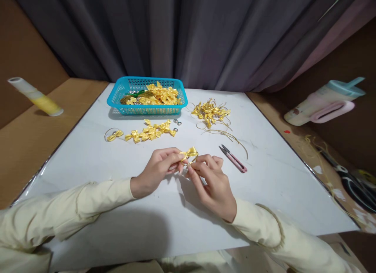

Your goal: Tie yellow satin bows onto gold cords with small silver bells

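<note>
Above the white tabletop [138, 226], my left hand [160, 167] pinches a yellow satin bow [190, 152] between thumb and fingers. My right hand [210, 181] is closed just beside it, its thumb and fingertips gripping a thin gold cord [192, 161] that loops by the bow. What lies under the fingertips is partly hidden. Thread snips [234, 158] with a pink handle rest to the right of my right hand. Beyond my hands is a row of loose yellow bows [151, 131], with a few small silver bells [177, 123] at its right end.
A blue plastic basket [147, 109] holding bows and cord stands at the back. To its right is a heap of corded bows [210, 111]. A tumbler [323, 100] and black-handled scissors [357, 187] are at the right, a thread spool [37, 97] at the left.
</note>
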`<move>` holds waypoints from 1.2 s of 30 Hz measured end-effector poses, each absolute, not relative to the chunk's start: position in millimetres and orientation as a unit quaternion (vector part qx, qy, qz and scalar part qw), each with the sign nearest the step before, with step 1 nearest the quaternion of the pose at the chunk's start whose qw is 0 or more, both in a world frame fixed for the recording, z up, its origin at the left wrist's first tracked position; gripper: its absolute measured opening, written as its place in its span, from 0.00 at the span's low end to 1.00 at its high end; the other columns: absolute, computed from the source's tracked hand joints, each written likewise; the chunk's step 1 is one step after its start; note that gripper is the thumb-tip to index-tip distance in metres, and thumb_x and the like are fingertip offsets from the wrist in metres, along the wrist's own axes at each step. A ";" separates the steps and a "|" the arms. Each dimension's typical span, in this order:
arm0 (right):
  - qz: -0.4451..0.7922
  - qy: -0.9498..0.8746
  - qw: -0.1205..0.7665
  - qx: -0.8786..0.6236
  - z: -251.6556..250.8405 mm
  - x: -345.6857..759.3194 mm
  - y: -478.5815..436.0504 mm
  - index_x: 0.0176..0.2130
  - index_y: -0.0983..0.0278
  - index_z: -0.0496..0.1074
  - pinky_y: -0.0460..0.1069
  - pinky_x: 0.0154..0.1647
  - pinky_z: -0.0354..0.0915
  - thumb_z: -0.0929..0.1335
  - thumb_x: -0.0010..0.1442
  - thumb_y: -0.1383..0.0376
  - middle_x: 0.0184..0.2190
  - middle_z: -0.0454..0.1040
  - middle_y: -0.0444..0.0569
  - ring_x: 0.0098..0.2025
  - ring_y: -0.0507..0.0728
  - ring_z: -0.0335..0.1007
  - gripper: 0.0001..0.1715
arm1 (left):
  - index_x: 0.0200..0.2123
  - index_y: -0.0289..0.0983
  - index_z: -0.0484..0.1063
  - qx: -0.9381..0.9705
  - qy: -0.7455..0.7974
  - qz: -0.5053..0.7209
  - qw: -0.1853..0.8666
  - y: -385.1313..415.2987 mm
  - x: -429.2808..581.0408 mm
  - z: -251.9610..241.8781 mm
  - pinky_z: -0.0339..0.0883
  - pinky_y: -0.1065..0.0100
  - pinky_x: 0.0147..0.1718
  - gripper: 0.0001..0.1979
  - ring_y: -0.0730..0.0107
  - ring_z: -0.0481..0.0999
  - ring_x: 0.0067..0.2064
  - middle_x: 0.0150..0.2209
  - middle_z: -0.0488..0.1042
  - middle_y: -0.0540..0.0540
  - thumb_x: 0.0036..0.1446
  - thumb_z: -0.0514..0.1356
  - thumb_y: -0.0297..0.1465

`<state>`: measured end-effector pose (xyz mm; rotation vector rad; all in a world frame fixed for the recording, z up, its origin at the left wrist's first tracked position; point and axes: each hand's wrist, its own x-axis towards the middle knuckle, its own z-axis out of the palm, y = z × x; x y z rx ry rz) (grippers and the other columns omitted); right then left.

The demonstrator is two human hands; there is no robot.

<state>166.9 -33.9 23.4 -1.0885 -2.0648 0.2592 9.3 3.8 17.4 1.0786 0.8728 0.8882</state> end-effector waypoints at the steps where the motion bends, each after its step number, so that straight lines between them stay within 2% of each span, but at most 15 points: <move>1: 0.103 -0.812 0.386 -0.426 23.7 167.1 -33.9 0.31 0.65 0.65 0.52 0.35 0.51 0.60 0.60 0.74 0.24 0.71 0.46 0.35 0.54 0.66 0.09 | 0.23 0.33 0.71 0.479 0.387 0.396 0.681 3.8 9.3 17.4 0.49 0.74 0.20 0.11 0.79 0.56 0.20 0.17 0.65 0.52 0.53 0.57 0.33; 23: 0.034 -0.816 0.395 -0.421 19.1 166.5 -31.0 0.34 0.66 0.65 0.52 0.35 0.50 0.61 0.59 0.75 0.25 0.70 0.46 0.35 0.55 0.65 0.07 | 0.23 0.33 0.69 0.450 0.363 0.389 0.717 6.7 11.4 20.3 0.49 0.76 0.20 0.11 0.80 0.54 0.21 0.18 0.63 0.52 0.54 0.54 0.31; 28: 0.059 -0.817 0.376 -0.433 21.4 167.6 -31.2 0.33 0.66 0.65 0.52 0.34 0.50 0.60 0.60 0.74 0.25 0.70 0.47 0.35 0.55 0.65 0.07 | 0.21 0.33 0.68 0.455 0.363 0.395 0.711 7.6 11.0 19.1 0.49 0.75 0.20 0.11 0.80 0.55 0.21 0.19 0.64 0.51 0.53 0.55 0.31; 36: 0.034 -0.830 0.377 -0.410 22.5 173.0 -24.2 0.33 0.65 0.64 0.52 0.34 0.47 0.61 0.59 0.76 0.25 0.71 0.45 0.35 0.54 0.65 0.08 | 0.19 0.32 0.68 0.422 0.357 0.377 0.743 10.2 10.7 25.7 0.48 0.75 0.19 0.11 0.81 0.55 0.19 0.14 0.61 0.53 0.51 0.55 0.30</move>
